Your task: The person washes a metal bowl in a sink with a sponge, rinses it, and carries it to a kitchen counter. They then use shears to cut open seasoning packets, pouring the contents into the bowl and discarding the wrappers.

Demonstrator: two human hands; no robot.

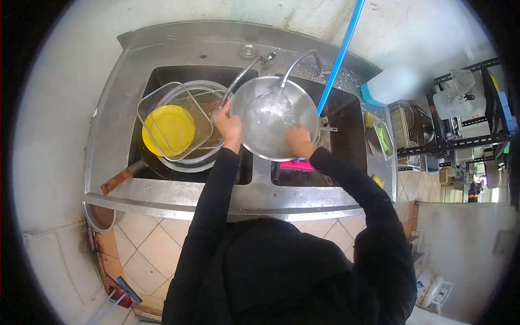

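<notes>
A round steel bowl [260,141] is held over the middle of a double sink, with water running into it from a curved faucet [295,65]. My left hand [228,125] grips the bowl's left rim, its fingers closed. Inside the bowl, near its lower right wall, is my right hand [300,142], fingers curled; whatever it may hold is hidden. In the left basin, a yellow plate [168,130] lies under a wire mesh basket [147,105], with large metal bowls around them.
A blue pole [341,57] slants over the right basin, where a pink-edged brush [296,166] lies. A wooden handle [124,177] sticks out at the left. On the right ledge stand a metal container [383,140], a sponge [371,119] and a blue-and-white container [387,86].
</notes>
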